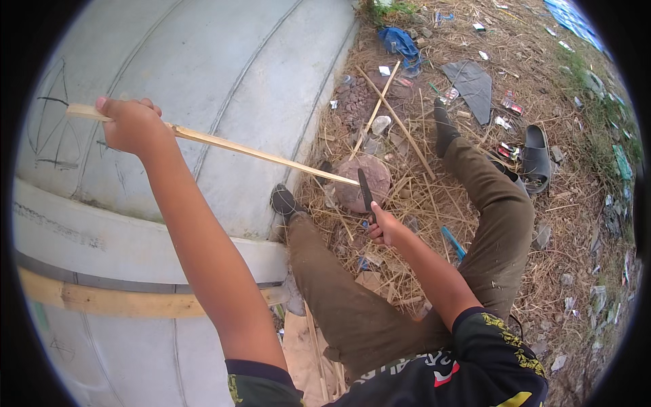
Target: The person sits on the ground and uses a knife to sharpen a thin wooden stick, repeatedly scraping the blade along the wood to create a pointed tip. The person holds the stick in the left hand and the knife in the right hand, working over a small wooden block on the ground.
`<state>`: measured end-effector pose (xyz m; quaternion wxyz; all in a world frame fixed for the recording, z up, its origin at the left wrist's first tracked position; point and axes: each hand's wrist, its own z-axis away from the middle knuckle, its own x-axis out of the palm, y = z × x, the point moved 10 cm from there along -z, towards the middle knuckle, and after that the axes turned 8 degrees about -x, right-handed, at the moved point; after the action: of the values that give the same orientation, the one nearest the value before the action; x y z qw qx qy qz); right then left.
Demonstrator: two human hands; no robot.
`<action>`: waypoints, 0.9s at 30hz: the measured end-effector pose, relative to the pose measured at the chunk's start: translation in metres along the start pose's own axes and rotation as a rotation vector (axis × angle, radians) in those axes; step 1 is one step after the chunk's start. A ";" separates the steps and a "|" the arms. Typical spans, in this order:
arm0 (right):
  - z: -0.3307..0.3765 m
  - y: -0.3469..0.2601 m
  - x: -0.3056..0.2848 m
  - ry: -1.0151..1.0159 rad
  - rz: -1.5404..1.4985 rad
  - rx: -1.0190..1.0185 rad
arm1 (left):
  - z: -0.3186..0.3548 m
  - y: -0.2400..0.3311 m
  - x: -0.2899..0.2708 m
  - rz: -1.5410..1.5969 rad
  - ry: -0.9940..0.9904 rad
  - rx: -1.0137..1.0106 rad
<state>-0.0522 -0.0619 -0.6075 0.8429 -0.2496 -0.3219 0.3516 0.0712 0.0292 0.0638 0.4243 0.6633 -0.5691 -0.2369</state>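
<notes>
My left hand [135, 125] is closed around a long, pale bamboo strip [261, 155] near its upper-left end. The strip slants down to the right, and its far tip lies over a round stone-like block [369, 175] on the ground. In my right hand [386, 226] is a knife [365, 190], gripped by its handle with the dark blade pointing up and away from me. The blade is beside the strip's tip; whether they touch I cannot tell. Beyond the block, two more bamboo strips [384, 99] lie crossed on the ground.
A grey corrugated wall [224, 61] rises on the left, with a bamboo pole [129, 300] along it. My outstretched legs flank the block. Straw and litter cover the ground, with a blue plastic bag [401, 46], a grey cloth [469, 87], slippers [536, 159] and a blue stick-like object [453, 243].
</notes>
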 end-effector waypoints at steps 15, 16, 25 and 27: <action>0.024 0.016 -0.038 0.128 0.861 -0.315 | -0.004 0.008 -0.020 -0.107 0.120 -0.018; 0.015 0.035 -0.033 0.086 0.525 -0.186 | -0.001 0.006 -0.021 -0.092 0.103 -0.018; 0.082 -0.101 0.077 0.022 0.466 -0.740 | 0.005 0.012 -0.025 0.051 0.027 0.012; 0.112 -0.116 0.089 -0.029 0.528 -0.800 | 0.003 0.012 -0.032 0.101 -0.046 0.040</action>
<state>-0.0338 -0.0461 -0.4244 0.5580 -0.6227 -0.3692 0.4057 0.0546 0.0589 0.0672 0.4090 0.6365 -0.6162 -0.2190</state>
